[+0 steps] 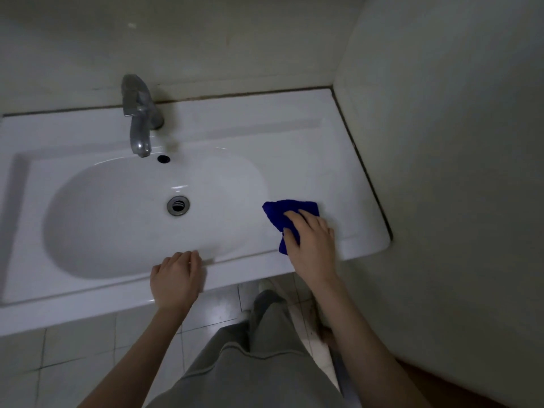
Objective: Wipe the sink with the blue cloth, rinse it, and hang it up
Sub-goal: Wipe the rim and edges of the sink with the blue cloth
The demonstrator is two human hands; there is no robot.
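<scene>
A white ceramic sink [294, 134] with an oval basin fills the upper middle of the head view. Its metal drain [178, 205] sits at the basin's centre. The blue cloth [290, 210] lies crumpled on the flat right side of the sink top. My right hand [312, 240] presses down on the cloth, fingers curled over its near part. My left hand [176, 278] rests on the sink's front rim below the basin, fingers bent over the edge, holding nothing else.
A grey metal faucet [139, 113] stands behind the basin, with a dark overflow hole [163, 159] beside its spout. A wall [456, 172] closes off the sink's right end and another runs behind it. Pale floor tiles [73, 363] and my grey trousers show below.
</scene>
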